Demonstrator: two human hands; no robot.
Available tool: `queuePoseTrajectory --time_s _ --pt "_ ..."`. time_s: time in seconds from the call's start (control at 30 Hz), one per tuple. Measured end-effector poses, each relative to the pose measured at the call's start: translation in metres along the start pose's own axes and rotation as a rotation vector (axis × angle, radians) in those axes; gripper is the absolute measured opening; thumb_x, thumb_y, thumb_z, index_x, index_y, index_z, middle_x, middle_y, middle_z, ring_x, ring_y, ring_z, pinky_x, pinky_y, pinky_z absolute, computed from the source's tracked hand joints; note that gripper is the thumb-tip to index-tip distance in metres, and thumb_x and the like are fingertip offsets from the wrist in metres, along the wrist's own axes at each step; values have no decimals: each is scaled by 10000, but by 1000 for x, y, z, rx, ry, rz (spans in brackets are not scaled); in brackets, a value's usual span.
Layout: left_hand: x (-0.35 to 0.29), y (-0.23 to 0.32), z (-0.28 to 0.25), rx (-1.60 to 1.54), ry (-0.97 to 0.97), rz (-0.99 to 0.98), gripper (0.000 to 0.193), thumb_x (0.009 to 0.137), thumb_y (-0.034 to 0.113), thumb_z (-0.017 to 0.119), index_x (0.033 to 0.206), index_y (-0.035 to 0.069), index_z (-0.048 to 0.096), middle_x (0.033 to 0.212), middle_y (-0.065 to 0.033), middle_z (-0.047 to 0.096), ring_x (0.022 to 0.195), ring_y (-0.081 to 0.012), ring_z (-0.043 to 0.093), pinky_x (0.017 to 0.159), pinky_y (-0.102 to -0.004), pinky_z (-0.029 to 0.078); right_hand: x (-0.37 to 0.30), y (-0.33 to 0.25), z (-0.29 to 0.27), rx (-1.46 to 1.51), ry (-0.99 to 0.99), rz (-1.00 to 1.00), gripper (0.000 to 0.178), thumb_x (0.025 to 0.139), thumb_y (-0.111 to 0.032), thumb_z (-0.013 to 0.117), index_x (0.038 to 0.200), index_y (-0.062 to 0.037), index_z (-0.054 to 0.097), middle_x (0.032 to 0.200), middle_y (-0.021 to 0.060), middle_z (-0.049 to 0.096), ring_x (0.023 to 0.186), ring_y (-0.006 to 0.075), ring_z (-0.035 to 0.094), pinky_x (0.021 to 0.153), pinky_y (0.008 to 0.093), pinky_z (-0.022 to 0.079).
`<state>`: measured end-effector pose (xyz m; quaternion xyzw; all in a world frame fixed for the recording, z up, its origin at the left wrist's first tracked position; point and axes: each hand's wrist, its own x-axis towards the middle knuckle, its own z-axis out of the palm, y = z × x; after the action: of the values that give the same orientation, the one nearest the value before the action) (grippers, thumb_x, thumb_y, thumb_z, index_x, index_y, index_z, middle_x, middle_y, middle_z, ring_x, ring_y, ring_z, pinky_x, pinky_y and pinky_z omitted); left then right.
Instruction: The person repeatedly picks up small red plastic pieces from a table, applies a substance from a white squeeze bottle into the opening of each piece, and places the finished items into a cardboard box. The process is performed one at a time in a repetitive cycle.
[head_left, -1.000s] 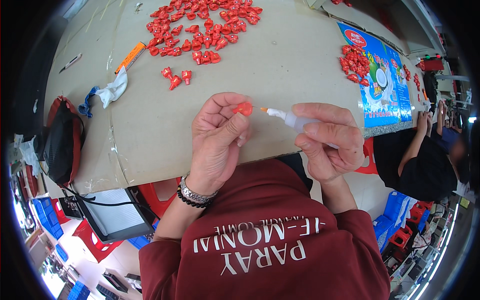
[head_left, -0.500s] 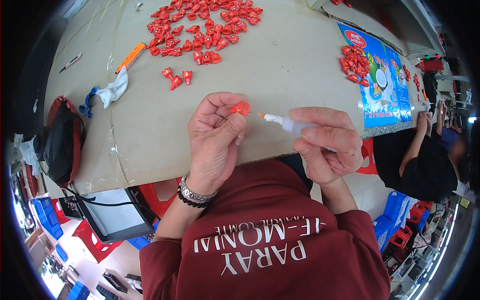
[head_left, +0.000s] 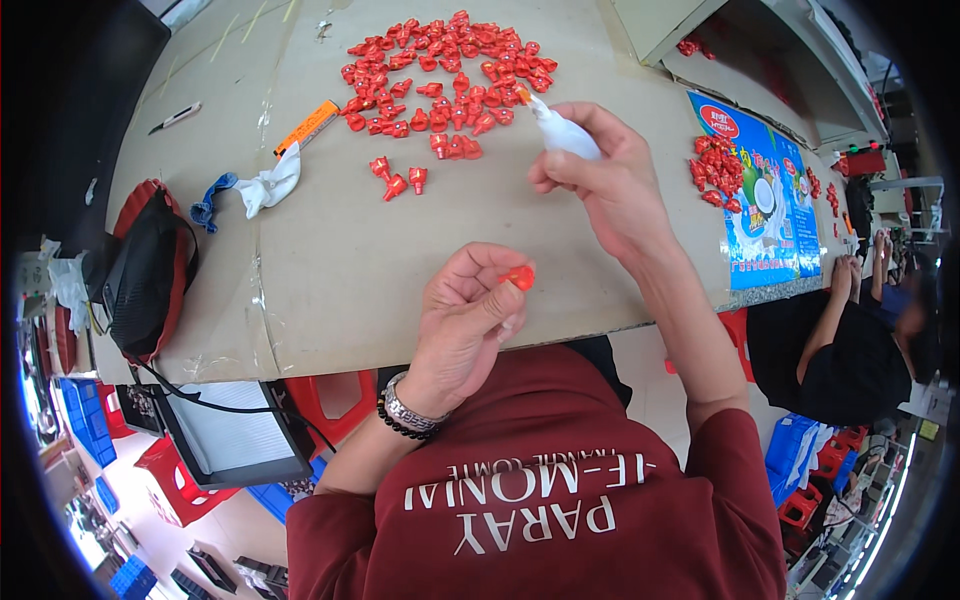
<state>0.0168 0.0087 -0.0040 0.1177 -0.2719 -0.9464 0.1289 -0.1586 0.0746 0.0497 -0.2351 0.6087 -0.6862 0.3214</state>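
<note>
Left hand pinches a red piece over the counter; white bottle is gripped in right hand at the piece's 1 o'clock, axis slanted, nozzle toward 10–11, right hand nearer the red pile.

A workshop is indicated: dozens of small red parts are spread on the table beyond the left grip, another worker is seen far to its right, and blue crates are placed well to its left.
</note>
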Motion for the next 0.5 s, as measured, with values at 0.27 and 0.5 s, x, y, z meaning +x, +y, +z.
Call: queuePoseTrajectory --time_s 0.27,0.5 --pt "-15 8 -10 -28 -29 -2 206 868 80 646 1050 35 559 859 -21 609 581 -55 424 513 -208 329 52 19 24 -904 -78 -133 234 783 -130 669 962 -15 571 812 108 619 694 221 648 611 352 504" --pt "-16 12 -8 8 45 -16 212 851 109 668 1025 53 561 974 -60 630 575 -71 438 507 -214 342 38 27 32 -1229 -46 -403 212 758 -223 693 894 -70 638 877 127 637 806 323 621 695 414 480"
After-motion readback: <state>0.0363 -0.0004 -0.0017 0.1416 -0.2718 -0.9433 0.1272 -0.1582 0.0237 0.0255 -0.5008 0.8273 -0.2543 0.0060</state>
